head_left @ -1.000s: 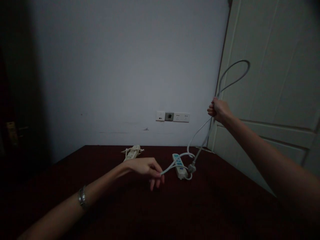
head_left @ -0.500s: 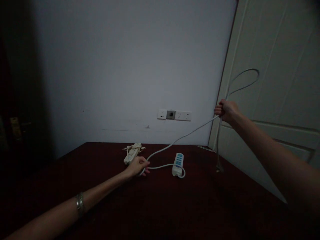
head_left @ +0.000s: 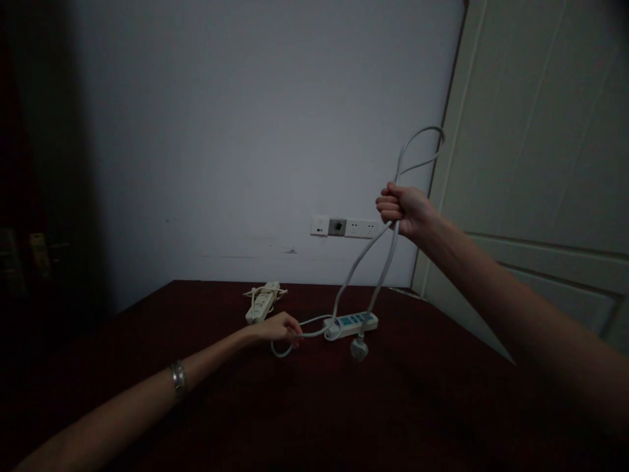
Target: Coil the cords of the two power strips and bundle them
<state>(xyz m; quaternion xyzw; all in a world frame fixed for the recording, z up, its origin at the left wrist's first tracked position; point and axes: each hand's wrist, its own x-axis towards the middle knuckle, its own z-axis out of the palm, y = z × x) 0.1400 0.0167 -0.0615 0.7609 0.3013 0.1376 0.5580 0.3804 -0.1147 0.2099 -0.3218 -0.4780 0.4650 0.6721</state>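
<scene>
My right hand [head_left: 403, 208] is raised in a fist around a white power cable [head_left: 388, 262], with a loop of it standing above the fist. The cable's plug [head_left: 358, 349] hangs down to the dark red table [head_left: 344, 419]. Low on the table, my left hand [head_left: 281, 328] pinches the same cable, which curves in a small loop below the fingers. The cable runs to a white power strip with blue sockets [head_left: 351, 324] lying flat just right of my left hand.
A second, cream power strip [head_left: 262, 301] with its cord wrapped round it lies at the back of the table. Wall sockets [head_left: 344, 227] sit on the white wall behind. A pale door [head_left: 535, 164] stands at the right.
My right hand moved left and slightly up with the cable loop. The power strip turned from lengthwise to sideways, and the plug now rests by it. My left hand stayed low on the cable.
</scene>
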